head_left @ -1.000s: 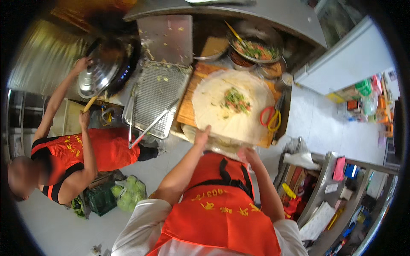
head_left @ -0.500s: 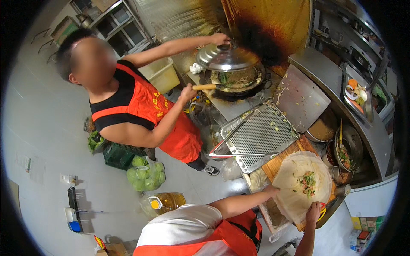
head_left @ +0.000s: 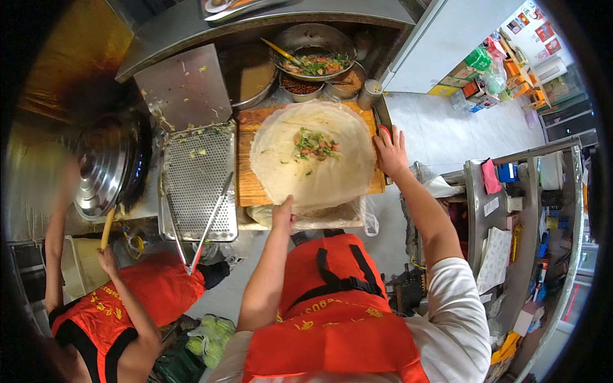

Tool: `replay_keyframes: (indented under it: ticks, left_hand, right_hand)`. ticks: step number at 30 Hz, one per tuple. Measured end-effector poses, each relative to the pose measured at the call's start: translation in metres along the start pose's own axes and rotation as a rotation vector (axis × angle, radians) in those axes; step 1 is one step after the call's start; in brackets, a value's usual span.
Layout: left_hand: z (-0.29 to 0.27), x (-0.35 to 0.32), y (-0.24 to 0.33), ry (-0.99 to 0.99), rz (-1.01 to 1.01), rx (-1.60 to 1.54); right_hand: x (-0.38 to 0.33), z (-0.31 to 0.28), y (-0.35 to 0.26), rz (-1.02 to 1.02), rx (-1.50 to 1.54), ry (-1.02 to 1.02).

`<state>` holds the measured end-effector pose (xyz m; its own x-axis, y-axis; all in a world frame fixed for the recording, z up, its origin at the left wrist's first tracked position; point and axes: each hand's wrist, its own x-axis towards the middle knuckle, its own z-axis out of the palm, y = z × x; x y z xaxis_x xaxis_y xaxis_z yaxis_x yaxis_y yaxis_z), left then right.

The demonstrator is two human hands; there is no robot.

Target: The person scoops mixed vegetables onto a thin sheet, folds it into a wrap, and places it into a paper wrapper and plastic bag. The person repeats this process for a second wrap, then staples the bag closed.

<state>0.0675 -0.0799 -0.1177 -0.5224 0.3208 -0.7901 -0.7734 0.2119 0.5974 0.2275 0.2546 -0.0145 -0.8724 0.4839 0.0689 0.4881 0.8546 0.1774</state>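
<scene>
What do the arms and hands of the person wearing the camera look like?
Short white sleeves leave the forearms bare. The left hand and right hand wear no gloves, so the fingers are uncovered.

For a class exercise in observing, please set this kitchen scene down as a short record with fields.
left hand: at the near edge of the round pale sheet
right hand: at the right edge of the wooden board, over a red handle; grip unclear
on the sheet: chopped red-and-green food
under the sheet: wooden board
left of board: perforated tray, tongs resting on it
beyond board: metal bowl with chopped mix
co-worker's hand: on a wooden handle
</scene>
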Motion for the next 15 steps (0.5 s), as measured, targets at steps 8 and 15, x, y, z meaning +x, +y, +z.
replay_keyframes:
  ticks: [8, 15]
  left_hand:
    - [-0.011, -0.006, 0.007, 0.171, -0.052, -0.055]
    - [-0.005, -0.022, 0.002, 0.179, 0.061, -0.014]
  right_hand:
    - [0.032, 0.005, -0.001, -0.124, -0.263, -0.083]
    - [-0.016, -0.013, -0.046, -0.146, 0.311, 0.244]
